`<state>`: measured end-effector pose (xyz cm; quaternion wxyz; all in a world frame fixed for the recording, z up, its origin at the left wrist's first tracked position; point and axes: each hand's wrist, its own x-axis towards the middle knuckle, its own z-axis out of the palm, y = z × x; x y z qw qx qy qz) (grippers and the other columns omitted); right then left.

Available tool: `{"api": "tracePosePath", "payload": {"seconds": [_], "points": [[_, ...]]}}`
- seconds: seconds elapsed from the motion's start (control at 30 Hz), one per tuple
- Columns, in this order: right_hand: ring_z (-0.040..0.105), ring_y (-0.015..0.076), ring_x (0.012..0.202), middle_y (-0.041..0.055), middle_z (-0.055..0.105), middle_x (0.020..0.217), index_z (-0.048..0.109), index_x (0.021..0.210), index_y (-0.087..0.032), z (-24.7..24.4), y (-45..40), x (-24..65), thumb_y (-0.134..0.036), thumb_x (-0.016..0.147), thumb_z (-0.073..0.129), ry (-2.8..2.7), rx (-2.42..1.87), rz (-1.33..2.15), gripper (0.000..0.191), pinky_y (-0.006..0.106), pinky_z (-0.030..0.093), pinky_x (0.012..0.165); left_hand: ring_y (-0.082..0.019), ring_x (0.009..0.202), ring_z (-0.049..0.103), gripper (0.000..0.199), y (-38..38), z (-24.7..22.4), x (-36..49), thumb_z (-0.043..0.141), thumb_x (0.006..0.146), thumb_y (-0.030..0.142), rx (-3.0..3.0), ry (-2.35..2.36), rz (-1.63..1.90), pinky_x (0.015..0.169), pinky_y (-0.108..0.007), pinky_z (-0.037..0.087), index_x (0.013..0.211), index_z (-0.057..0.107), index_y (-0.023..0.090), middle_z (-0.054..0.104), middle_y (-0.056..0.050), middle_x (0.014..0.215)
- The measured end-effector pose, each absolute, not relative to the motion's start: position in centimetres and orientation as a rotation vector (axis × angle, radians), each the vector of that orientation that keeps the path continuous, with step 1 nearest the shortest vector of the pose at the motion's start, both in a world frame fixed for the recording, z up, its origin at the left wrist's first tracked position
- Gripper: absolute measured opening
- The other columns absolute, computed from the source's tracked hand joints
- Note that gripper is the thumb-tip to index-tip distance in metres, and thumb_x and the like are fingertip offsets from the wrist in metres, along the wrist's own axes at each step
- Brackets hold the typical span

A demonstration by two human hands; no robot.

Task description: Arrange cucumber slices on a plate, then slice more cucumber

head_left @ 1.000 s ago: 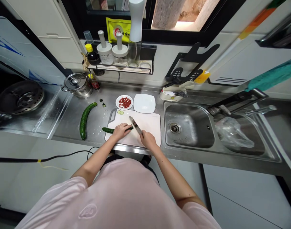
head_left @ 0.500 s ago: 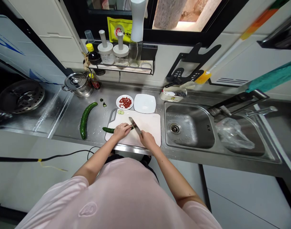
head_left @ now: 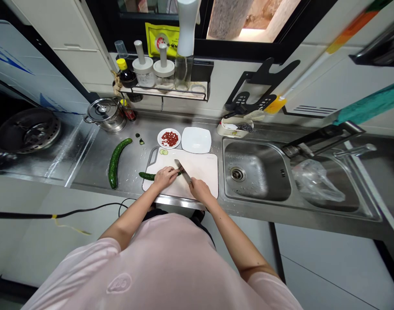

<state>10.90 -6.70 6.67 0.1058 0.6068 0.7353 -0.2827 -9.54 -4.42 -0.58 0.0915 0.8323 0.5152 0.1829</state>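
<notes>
My left hand (head_left: 165,176) presses down on a cut green cucumber (head_left: 147,176), which lies on a white plastic cutting board (head_left: 201,170). My right hand (head_left: 200,190) grips a steel kitchen knife (head_left: 183,171), its blade standing at the cucumber's cut end. A few cucumber slices (head_left: 163,151) sit near the board's handle. Farther left on the steel counter lies a whole cucumber (head_left: 115,163). Small cut cucumber ends (head_left: 139,138) lie above it.
A small round plate of chopped red food (head_left: 169,138) and a white square plate (head_left: 196,140) stand behind the board. To the right is a steel double sink (head_left: 256,170) holding a plastic bag (head_left: 317,181). A steel pot (head_left: 105,115) stands at the left.
The knife and my hands stay almost in place at the cucumber's end, with only a slight shift. The view has moved a little.
</notes>
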Motion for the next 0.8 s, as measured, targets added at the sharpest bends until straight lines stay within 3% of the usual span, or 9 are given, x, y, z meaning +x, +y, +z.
{"api": "tracePosePath", "payload": {"seconds": [0.8], "points": [[0.062,0.0215,0.086,0.0128,0.065,0.096,0.056,0.104,-0.016,7.8,-8.8,12.9,-0.025,0.094,0.035,2.115,1.716,-0.904,0.025,0.025,0.035,0.064,-0.015,0.089,0.055,0.029,-4.4,-0.9,-9.6,0.043,0.093,0.034,2.454,1.535,0.552,0.077,-0.027,0.044,0.114,0.063,0.028,0.061,-0.005,0.096]]}}
